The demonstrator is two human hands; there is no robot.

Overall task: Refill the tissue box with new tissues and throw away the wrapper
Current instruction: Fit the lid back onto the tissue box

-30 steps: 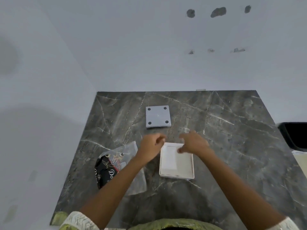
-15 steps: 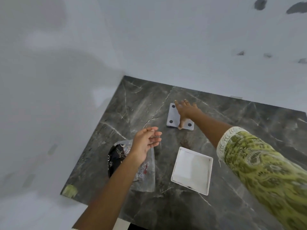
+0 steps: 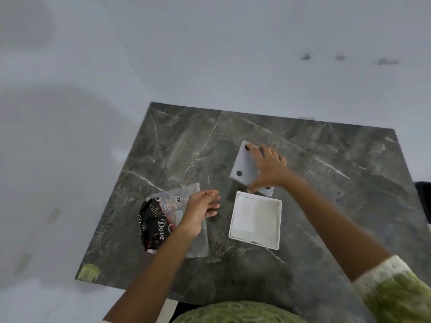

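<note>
A white square tissue box (image 3: 255, 220) lies open on the dark marble table (image 3: 326, 183), its inside showing white. Just beyond it my right hand (image 3: 268, 170) grips the grey base plate (image 3: 243, 167) with black round feet and holds it tilted, one corner lifted off the table. To the left lies a clear plastic wrapper (image 3: 163, 220) with a black printed label. My left hand (image 3: 203, 210) hovers over the wrapper's right edge, fingers loosely curled and apart, holding nothing.
White walls close the table in at the back and left. A strip of green tape (image 3: 89, 271) marks the table's near left corner. A dark object (image 3: 423, 197) sits at the right edge of view.
My right hand left the white box, reached to the grey base plate, took hold of it and drew it closer, tilting it. My left hand drew back over the wrapper.
</note>
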